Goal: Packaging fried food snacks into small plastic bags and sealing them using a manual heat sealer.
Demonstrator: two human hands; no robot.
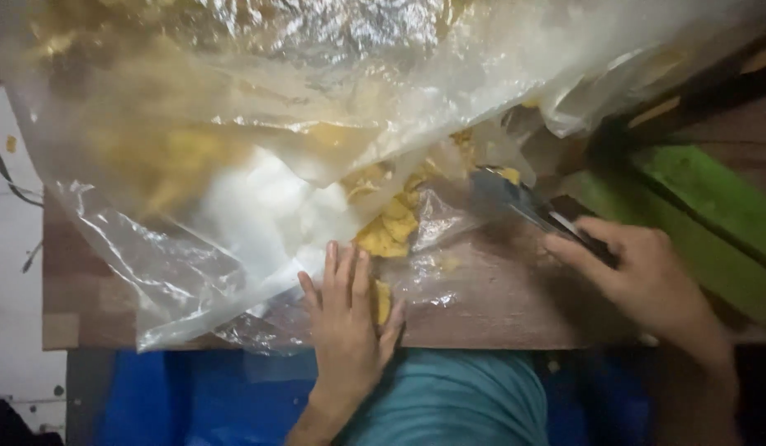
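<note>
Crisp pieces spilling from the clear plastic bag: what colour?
Yellow crisp pieces, clearest in the head view.

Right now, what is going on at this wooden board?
A person presses the left hand flat on a big clear plastic bag lying across the wooden board. The right hand holds a dark-handled scoop, its metal end at the yellow chips by the bag's mouth.

We can't identify the blurred tool (pixel 532 206) at centre right; plastic bag (pixel 234 149) runs off the top edge.
</note>
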